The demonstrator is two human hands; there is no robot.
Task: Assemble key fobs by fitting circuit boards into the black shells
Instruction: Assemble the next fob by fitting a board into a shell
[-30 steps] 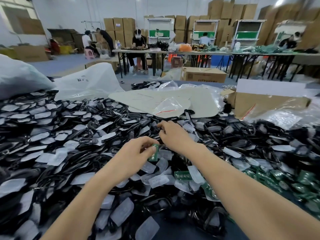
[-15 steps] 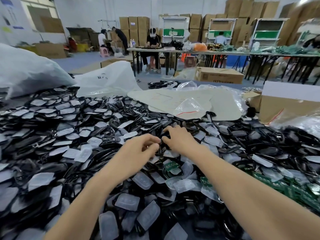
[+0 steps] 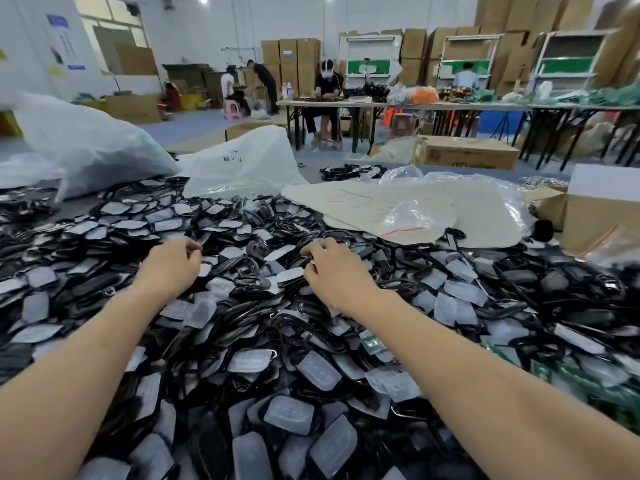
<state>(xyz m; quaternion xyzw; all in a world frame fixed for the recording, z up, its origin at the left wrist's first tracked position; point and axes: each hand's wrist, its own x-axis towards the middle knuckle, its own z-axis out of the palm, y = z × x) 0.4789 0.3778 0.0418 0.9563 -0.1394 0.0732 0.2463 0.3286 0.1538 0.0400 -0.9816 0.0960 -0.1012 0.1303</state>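
Head, left hand (image 3: 171, 268), right hand (image 3: 334, 270), seemingly curled

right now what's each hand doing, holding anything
Left hand: fingers curled, contents hidden, cannot tell.
Right hand: pinching a black shell.

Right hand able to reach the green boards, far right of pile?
Probably yes: green boards lie mostly uncovered right of the right hand, nothing blocking; but it seems to pinch a black shell.

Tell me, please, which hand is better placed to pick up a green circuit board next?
Probably the right hand: the green circuit boards lie on its side, beside its forearm, while the left hand is farther away.
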